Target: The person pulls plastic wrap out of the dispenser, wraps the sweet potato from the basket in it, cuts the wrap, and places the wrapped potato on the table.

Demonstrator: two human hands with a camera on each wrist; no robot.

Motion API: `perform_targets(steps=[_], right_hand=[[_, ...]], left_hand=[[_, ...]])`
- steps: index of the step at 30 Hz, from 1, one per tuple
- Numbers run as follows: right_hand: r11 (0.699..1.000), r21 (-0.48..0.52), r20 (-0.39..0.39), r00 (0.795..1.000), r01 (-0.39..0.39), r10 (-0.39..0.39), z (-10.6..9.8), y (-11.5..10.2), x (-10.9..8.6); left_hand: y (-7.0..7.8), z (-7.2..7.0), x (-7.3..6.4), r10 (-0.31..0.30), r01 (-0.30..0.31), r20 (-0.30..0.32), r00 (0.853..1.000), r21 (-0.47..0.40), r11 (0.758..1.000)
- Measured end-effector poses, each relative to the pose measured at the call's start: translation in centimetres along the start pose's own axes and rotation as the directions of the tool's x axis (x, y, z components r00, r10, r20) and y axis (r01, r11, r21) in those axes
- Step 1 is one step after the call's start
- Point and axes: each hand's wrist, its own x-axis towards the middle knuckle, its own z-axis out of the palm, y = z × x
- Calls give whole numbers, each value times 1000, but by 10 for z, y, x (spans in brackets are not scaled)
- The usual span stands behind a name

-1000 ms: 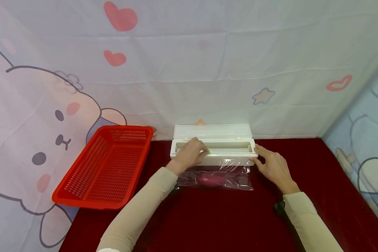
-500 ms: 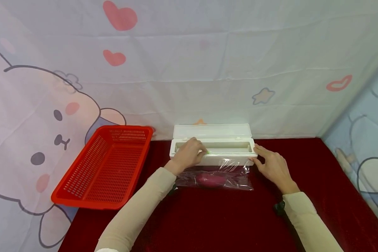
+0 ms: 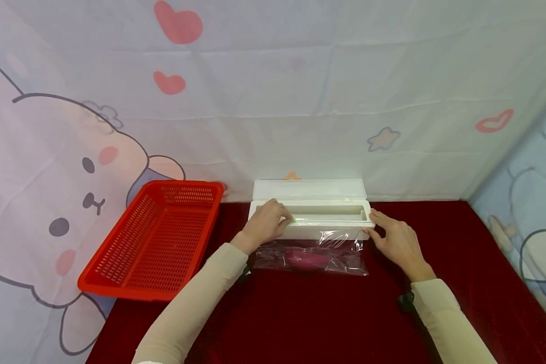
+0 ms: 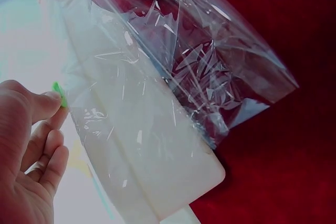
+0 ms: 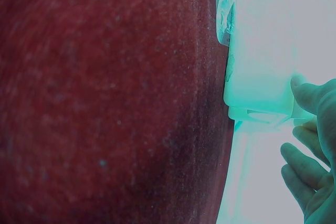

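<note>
A white cling film dispenser (image 3: pixel 318 232) stands at the back of the table with its lid (image 3: pixel 309 189) raised. Clear cling film (image 3: pixel 341 247) hangs over its front edge and covers a purple, rounded object (image 3: pixel 307 258) lying in front. My left hand (image 3: pixel 266 222) pinches a small green slider (image 4: pixel 59 94) on the dispenser's front rim between thumb and forefinger. With thumb and fingers, my right hand (image 3: pixel 396 242) grips the dispenser's right end. The left end is partly hidden behind my left hand.
To the left, a red plastic basket (image 3: pixel 195 242) with slatted sides rests on the dark red cloth (image 3: pixel 327 313). A printed fabric backdrop (image 3: pixel 273 111) rises right behind the dispenser, and another panel (image 3: pixel 541 202) borders the right side.
My left hand has slid a short way left along the dispenser's rim with the green slider. My right hand has stayed at the right end.
</note>
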Motion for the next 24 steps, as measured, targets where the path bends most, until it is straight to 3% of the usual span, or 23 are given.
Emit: perform_targets(steps=[14,24], right_hand=[[1000,-6,12,1000,-16,16,0,-1,-1],[1000,-12,2,1000,-13,13,-1,-1,-1]], left_hand=[[-4,-3,-4,3,-3,8,1000,-29,1000],[-17,-6,-13,39,-39,-29,999,6,999]])
